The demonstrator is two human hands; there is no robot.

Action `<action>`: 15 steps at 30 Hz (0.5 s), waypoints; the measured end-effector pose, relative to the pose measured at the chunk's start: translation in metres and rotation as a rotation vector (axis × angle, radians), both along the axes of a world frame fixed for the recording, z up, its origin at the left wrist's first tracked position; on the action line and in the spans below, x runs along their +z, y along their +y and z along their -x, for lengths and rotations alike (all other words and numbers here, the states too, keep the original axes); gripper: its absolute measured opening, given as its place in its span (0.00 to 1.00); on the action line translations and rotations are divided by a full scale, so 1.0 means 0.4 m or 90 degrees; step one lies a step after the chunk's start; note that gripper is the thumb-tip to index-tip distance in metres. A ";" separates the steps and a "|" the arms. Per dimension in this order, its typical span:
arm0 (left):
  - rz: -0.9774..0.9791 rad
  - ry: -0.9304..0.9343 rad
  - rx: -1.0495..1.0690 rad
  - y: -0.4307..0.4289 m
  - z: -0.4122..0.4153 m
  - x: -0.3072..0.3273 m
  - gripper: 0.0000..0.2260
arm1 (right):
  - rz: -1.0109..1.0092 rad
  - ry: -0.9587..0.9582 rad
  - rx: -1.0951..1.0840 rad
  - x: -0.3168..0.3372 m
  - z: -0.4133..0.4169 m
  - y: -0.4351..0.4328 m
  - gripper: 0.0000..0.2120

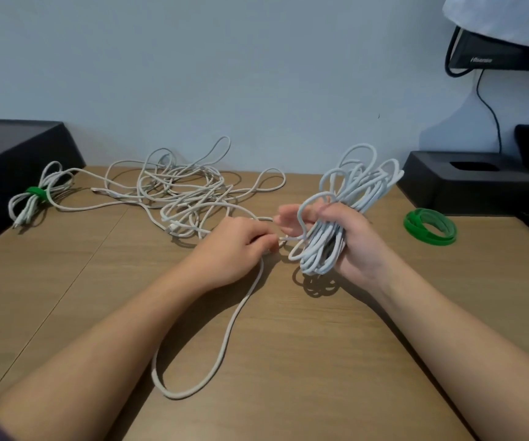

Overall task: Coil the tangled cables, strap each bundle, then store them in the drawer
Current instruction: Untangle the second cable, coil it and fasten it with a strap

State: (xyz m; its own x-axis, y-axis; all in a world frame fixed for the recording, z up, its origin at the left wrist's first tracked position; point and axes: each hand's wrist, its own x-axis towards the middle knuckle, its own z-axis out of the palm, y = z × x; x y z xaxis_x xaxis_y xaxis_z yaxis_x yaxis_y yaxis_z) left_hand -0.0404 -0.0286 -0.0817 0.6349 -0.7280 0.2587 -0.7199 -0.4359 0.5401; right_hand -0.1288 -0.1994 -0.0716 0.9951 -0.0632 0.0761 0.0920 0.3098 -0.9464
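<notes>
My right hand [349,240] grips a thick coil of white cable [357,194], its loops sticking up and down past the fist. My left hand [241,243] pinches the loose strand of that cable [222,348] just left of the coil; the strand runs down toward me in a long loop on the wooden table [288,313]. A tangled pile of white cables [183,192] lies behind my left hand. At the far left rests a coiled bundle [34,198] bound with a green strap. A roll of green strap [430,226] lies to the right of my right hand.
A black box [12,160] stands at the back left. Another black unit [479,183] sits at the back right beneath a monitor [495,52], from which a thin black wire hangs down. A pale wall [225,74] closes off the table's far edge.
</notes>
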 end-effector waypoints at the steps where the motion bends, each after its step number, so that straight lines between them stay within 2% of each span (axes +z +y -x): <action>1: -0.004 0.009 -0.020 0.004 -0.005 0.000 0.10 | -0.011 0.012 -0.011 0.005 0.003 0.004 0.15; 5: -0.026 -0.030 -0.078 0.019 -0.027 -0.012 0.05 | -0.028 0.039 -0.051 0.015 0.009 0.005 0.26; 7: -0.021 -0.094 -0.082 0.020 -0.030 -0.019 0.05 | -0.059 0.043 -0.065 0.012 0.008 0.009 0.23; 9: -0.003 -0.132 -0.084 0.017 -0.025 -0.017 0.06 | -0.111 0.044 -0.091 0.006 0.001 0.011 0.13; 10: 0.010 -0.130 -0.083 0.015 -0.022 -0.016 0.08 | -0.142 0.035 -0.096 -0.001 -0.006 0.007 0.12; 12: 0.034 -0.082 -0.086 0.010 -0.018 -0.017 0.10 | -0.171 0.007 -0.086 -0.007 -0.014 0.005 0.19; 13: 0.043 -0.054 -0.092 0.006 -0.014 -0.018 0.10 | -0.156 0.000 -0.074 -0.006 -0.013 0.008 0.22; 15: 0.060 -0.002 -0.114 -0.002 -0.001 -0.013 0.11 | -0.099 0.001 -0.047 -0.007 -0.008 0.009 0.21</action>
